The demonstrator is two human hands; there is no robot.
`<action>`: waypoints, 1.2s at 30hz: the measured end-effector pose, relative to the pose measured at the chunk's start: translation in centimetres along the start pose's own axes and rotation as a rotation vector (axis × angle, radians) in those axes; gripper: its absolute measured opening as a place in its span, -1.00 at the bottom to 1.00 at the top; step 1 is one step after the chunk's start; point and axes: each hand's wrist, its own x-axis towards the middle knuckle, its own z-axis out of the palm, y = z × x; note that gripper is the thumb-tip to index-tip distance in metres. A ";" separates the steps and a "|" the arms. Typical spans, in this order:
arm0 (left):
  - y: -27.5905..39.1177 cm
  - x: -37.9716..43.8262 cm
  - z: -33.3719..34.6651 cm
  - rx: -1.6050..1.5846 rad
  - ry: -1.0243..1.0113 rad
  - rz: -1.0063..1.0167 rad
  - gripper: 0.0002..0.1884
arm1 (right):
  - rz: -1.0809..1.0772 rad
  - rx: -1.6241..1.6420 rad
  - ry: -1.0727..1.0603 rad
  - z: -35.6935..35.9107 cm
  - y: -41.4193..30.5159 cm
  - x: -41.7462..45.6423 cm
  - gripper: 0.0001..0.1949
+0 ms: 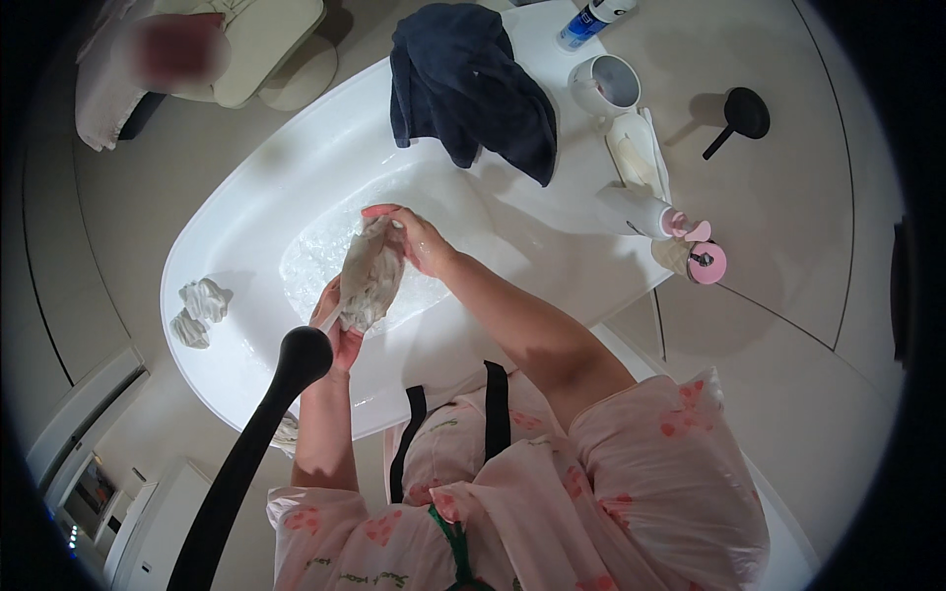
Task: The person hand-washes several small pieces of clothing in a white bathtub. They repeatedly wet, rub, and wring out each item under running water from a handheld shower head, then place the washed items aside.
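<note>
A wet, pale grey-white cloth (372,275) hangs bunched between my two hands, over the water in a white bathtub (222,185). My right hand (419,240) grips its upper end, thumb and fingers closed on the fabric. Around the lower left side of the cloth is my left hand (341,332), its palm partly hidden by the cloth and by a black rounded head on a long black handle (304,354) that crosses the view. Beneath the hands, clear rippling water (314,255) with bubbles or foam fills the tub's bottom.
Two crumpled white cloths (203,299) lie on the left rim. A dark blue towel (473,81) drapes over the far edge. Along the right side stand a spray can (591,26), a white mug (607,85), a tray (639,151) and a pump bottle (643,210). A black round-headed fixture (746,113) is farther right.
</note>
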 end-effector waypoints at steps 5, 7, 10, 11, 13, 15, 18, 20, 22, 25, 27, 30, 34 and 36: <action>1.2 -1.1 0.7 -0.042 0.135 0.068 -0.62 | 0.292 0.216 -0.117 4.4 4.0 -2.0 -0.37; 1.5 -1.1 0.1 0.087 0.217 0.090 -0.63 | 0.456 0.393 -0.124 6.1 5.6 -2.4 -0.31; 1.4 -0.7 -1.7 0.143 0.333 0.205 -0.64 | 0.634 0.423 -0.172 7.2 6.5 -2.5 -0.26; 1.2 -0.5 -2.5 0.116 0.304 0.285 -0.65 | 0.611 0.343 -0.186 7.3 6.2 -2.4 -0.23; 1.0 0.0 -4.4 0.205 0.359 0.371 -0.65 | 0.627 0.203 -0.211 7.5 5.2 -1.9 -0.16; 0.9 0.1 -6.2 0.233 0.430 0.357 -0.64 | 0.439 -0.195 -0.147 8.1 3.8 -1.4 -0.30; 0.7 0.7 -7.1 0.016 0.302 0.087 -0.55 | 0.077 -1.136 -0.009 9.5 2.1 -1.6 -0.49; 0.8 1.1 -6.6 -0.219 0.247 -0.131 -0.45 | -0.127 -1.467 -0.200 10.2 1.3 -2.7 -0.54; 1.1 1.8 -5.6 -0.229 0.036 -0.089 -0.35 | -0.347 -1.655 -0.413 10.5 0.6 -4.7 -0.65; 1.6 3.0 -4.2 -0.269 -0.177 -0.170 -0.34 | -0.747 -1.693 -0.845 9.4 -1.6 -6.7 -0.75; 2.0 4.0 -4.2 -0.332 -0.288 -0.247 -0.39 | -0.967 -1.745 -0.850 8.6 -3.1 -7.4 -0.77; 2.0 5.9 -5.0 -0.390 -0.466 -0.359 -0.50 | -1.128 -1.738 -0.877 8.0 -4.8 -7.3 -0.75; -0.2 6.4 -5.5 -0.384 -0.286 -0.238 -0.52 | -1.195 -1.570 -0.767 8.1 -4.7 -7.0 -0.71; -1.4 6.4 -4.9 -0.378 -0.204 -0.164 -0.52 | -1.153 -1.472 -0.677 8.3 -3.8 -7.0 -0.70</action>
